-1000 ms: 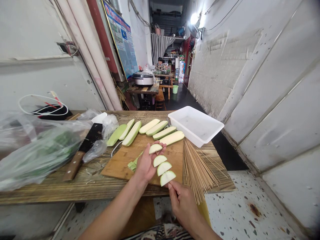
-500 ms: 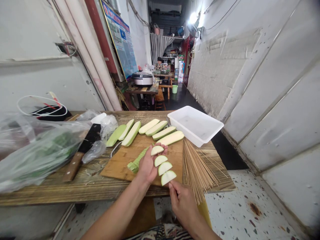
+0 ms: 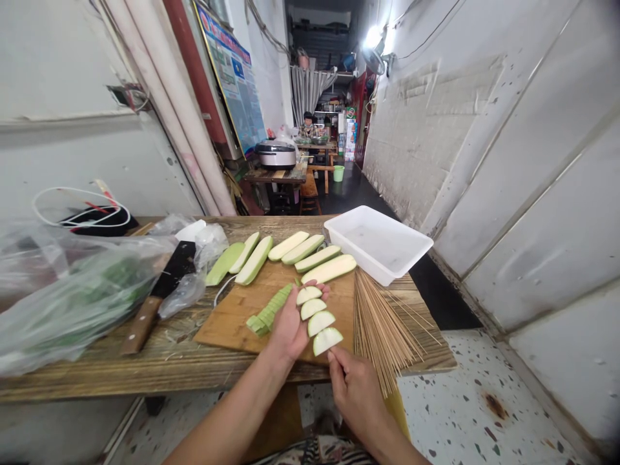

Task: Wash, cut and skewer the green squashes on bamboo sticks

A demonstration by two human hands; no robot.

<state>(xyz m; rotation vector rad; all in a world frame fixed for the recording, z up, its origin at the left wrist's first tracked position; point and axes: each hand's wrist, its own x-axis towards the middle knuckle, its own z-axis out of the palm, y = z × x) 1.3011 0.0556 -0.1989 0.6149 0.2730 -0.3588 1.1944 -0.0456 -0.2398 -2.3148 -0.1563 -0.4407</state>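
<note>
My right hand point(image 3: 356, 381) pinches the lower end of a skewer that carries several half-round zucchini slices point(image 3: 321, 321) with white flesh and green rims. Under and beside the slices, my left hand point(image 3: 289, 323) is cupped, its fingers curled around the upper slices. Both hands are above the near right part of a wooden cutting board point(image 3: 227, 316). Left of my left hand, a row of cut green zucchini slices point(image 3: 268, 313) lies on the board. Along the board's far edge rest several zucchini halves point(image 3: 255, 259), some cut face up. Most of the skewer is hidden by the slices.
A white plastic tub point(image 3: 378, 242) stands at the back right, with a fan of bamboo skewers point(image 3: 385, 329) before it. A cleaver point(image 3: 162, 290) and plastic bags of greens point(image 3: 97, 284) lie left. Farther back, a person point(image 3: 308, 126) sits at a table.
The top slices have shifted down the skewer, closer to the lower ones. My left hand has moved slightly down and to the right; the right hand keeps its pinch.
</note>
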